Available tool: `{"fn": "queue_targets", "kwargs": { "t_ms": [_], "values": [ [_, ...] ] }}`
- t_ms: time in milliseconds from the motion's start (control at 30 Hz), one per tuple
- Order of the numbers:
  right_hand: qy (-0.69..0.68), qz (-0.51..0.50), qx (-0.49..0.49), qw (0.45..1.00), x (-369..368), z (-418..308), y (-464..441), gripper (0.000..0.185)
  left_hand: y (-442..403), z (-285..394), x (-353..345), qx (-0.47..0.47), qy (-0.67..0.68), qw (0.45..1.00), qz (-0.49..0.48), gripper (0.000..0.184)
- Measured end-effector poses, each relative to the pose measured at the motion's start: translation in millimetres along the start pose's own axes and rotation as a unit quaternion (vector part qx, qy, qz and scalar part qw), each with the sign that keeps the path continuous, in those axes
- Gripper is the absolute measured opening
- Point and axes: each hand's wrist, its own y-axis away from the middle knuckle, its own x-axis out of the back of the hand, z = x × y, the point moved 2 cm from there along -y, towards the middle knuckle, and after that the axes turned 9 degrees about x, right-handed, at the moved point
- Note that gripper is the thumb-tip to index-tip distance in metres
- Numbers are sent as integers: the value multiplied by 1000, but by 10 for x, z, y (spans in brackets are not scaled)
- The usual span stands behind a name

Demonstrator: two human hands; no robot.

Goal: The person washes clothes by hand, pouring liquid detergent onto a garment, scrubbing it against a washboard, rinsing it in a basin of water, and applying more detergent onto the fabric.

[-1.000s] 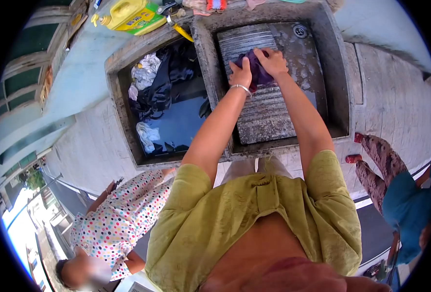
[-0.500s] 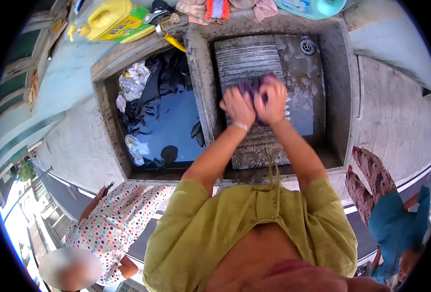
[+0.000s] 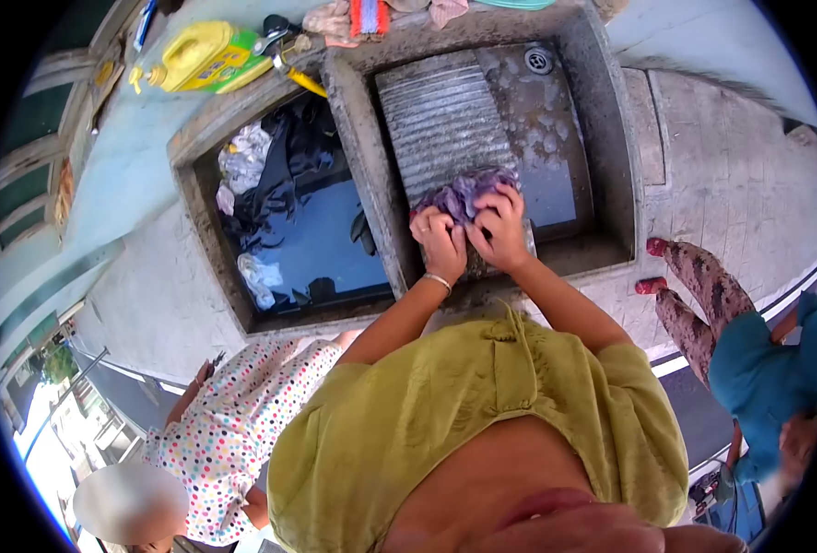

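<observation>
Both my hands grip a bunched purple cloth [image 3: 468, 192] on the ridged washboard slab [image 3: 445, 115] in the right basin of a concrete sink [image 3: 616, 138]. My left hand [image 3: 440, 241], with a bracelet at the wrist, has its fingers curled into the cloth's left part. My right hand [image 3: 502, 229] clutches its right part, close beside the left. The cloth looks wet and crumpled, with some pale patches that may be suds. Parts of the fingertips are hidden in its folds.
The left basin holds water [image 3: 330, 240] with dark clothes [image 3: 288, 175] and white cloth [image 3: 244, 157]. A yellow jug [image 3: 201, 55], a yellow-handled tool [image 3: 307, 83] and rags [image 3: 333, 20] lie along the back ledge. Two people stand nearby, in a dotted dress [image 3: 233, 433] and a teal top [image 3: 763, 392].
My hands have drawn the purple cloth down the slab toward my body, and more of it shows above my fingers. The camera view has shifted and tilted slightly.
</observation>
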Motion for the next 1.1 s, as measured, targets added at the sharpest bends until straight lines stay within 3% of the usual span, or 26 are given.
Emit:
{"fn": "queue_targets", "kwargs": {
  "t_ms": [33, 67, 133, 200, 233, 267, 300, 333, 367, 433, 467, 533, 600, 667, 733, 800, 867, 900, 967, 1000, 1033, 1100],
  "values": [
    [-21, 20, -20, 999, -212, 258, -163, 18, -241, -93, -158, -13, -21, 999, 33, 14],
    [-44, 39, -41, 997, -435, 556, -442, 18, -577, -196, -303, 68, -52, 996, 29, 15],
    [19, -27, -221, 975, -758, 956, -941, 23, -1367, -476, -587, 97, -37, 994, 45, 19],
    [35, -58, -336, 940, -823, 1040, -1292, 31, -1750, -558, -573, 146, -17, 989, -26, 21],
    [29, -65, -336, 939, -843, 950, -1157, 31, -1751, -441, -516, 216, -47, 974, -48, 23],
    [108, -65, -272, 954, -832, 916, -1125, 35, -1610, -433, -520, 173, -91, 981, 0, 26],
    [187, -63, -204, 959, -732, 821, -1184, 38, -1498, -359, -452, 169, -121, 978, -27, 27],
    [50, -162, -253, 952, -573, 745, -1051, 37, -1255, -276, -366, 173, -150, 972, -58, 28],
    [-18, -87, -109, 990, -517, 768, -771, 28, -981, -193, -253, 111, -76, 990, -48, 28],
    [-54, -21, 20, 998, -44, 259, -494, 14, -427, -35, -31, 37, 59, 997, -33, 27],
    [-51, -47, 9, 998, 142, 66, -298, 14, -126, 28, 23, 20, 36, 999, -23, 26],
    [-38, -60, -14, 997, 174, -93, -2, 16, 188, 16, 68, 72, 4, 994, -83, 17],
    [-19, 0, -22, 1000, -73, 144, -63, 14, -51, -43, -100, 47, -14, 998, -36, 11],
    [-28, 52, -106, 993, -577, 738, -522, 11, -788, -279, -400, 77, -10, 997, -5, 12],
    [80, -55, -164, 982, -816, 1114, -938, 22, -1392, -561, -645, 193, 5, 974, -121, 20],
    [79, -78, -245, 963, -873, 1235, -1348, 34, -1777, -632, -652, 244, -9, 958, -151, 25],
    [202, -94, -188, 957, -872, 1057, -1215, 38, -1571, -434, -564, 224, -86, 970, -26, 32],
    [108, -170, -256, 945, -727, 902, -1125, 36, -1389, -335, -466, 242, -126, 961, -47, 35],
    [-89, -114, -111, 983, -497, 840, -713, 32, -962, -248, -283, 59, -122, 990, -35, 31],
    [-71, -67, -42, 994, -238, 505, -540, 27, -699, -93, -77, -9, -19, 999, -34, 30],
    [-56, -37, 0, 998, -39, 212, -367, 22, -431, 22, 64, -21, 13, 998, -52, 27],
    [-64, -87, 13, 994, 216, -157, -43, 20, 82, 132, 220, -3, -19, 997, -69, 28]
  ]
}}
